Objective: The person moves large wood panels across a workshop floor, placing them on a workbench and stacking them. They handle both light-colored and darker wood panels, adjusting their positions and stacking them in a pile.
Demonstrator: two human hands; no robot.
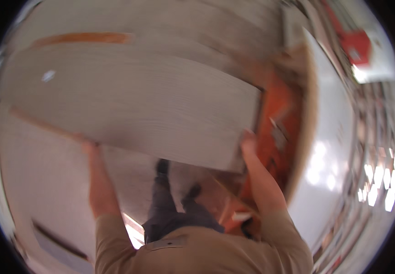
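A large, flat grey-brown board (161,105) with a faint wood-like grain spans the view in front of me, held out over my legs. My left hand (88,142) is closed on its near long edge; the fingers are mostly hidden beneath it. At the board's short right end, near the corner, my right hand (248,139) grips the edge, its thumb side showing. Motion blurs both hands and the board's outline.
On the right stands a glossy white panel (332,132) with a tan edge. Orange material (279,100) lies between it and the board. An orange strip (85,38) shows beyond the board's far side. A dark-edged slab (60,242) is at lower left.
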